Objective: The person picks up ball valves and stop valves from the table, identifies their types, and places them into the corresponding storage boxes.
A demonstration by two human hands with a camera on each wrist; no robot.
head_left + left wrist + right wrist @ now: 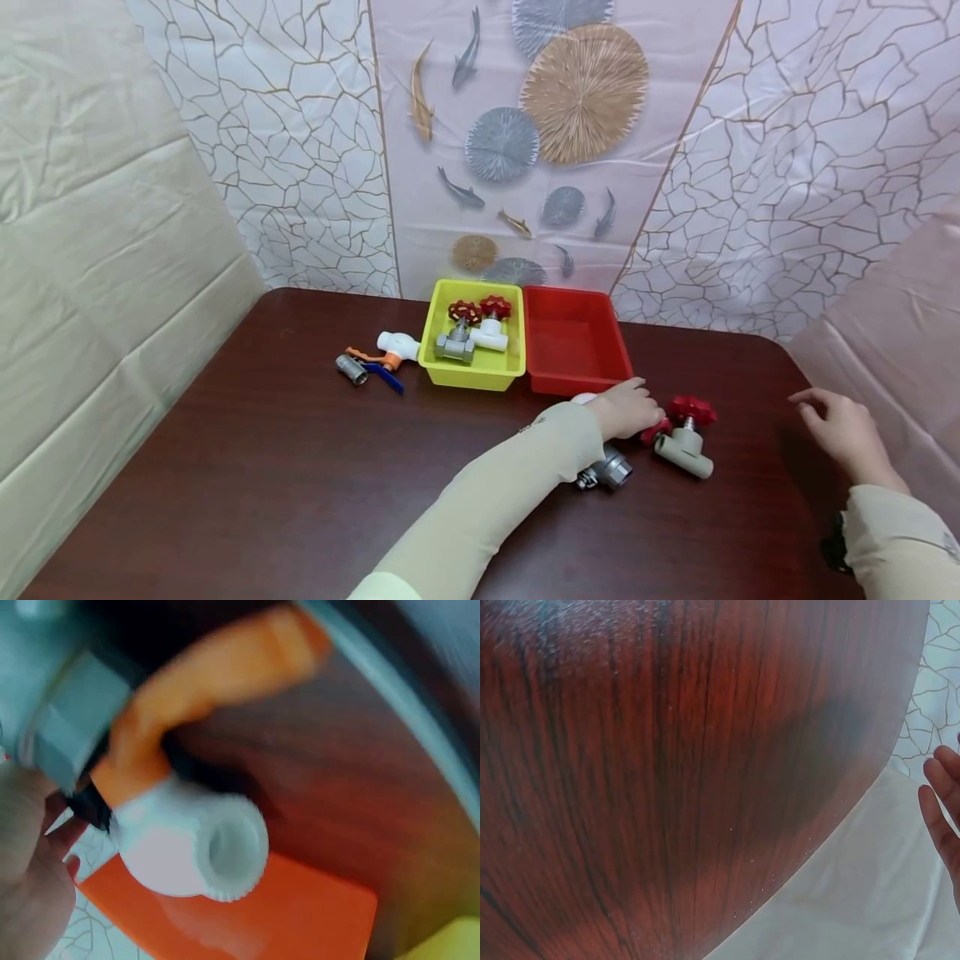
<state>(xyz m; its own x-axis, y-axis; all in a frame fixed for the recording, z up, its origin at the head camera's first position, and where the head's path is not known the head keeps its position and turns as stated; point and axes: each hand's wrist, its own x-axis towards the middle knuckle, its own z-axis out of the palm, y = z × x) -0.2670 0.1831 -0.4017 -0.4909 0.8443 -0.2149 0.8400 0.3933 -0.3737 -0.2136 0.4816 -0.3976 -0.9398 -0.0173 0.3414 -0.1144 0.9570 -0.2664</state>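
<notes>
With left grip (pixel 624 409) near a beige valve (pixel 685 448), at right on the surface (pixel 262 500); cannot tell if holding anything. With right grip (pixel 847 435) relaxed, empty. Probably stiff, light; best lifted by its red wheel (pixel 692 409).

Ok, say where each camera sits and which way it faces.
Head: worn on the head, facing forward and down at the table and patterned backdrop; the left hand, right hand and sleeves show.
Left wrist: worn there, looking at a white valve, the red box beyond; the left hand shows at left.
Right wrist: worn there, looking over the table's edge and pale cloth; only fingers show, far right.
Shared: head and left wrist both see the red box.
</notes>
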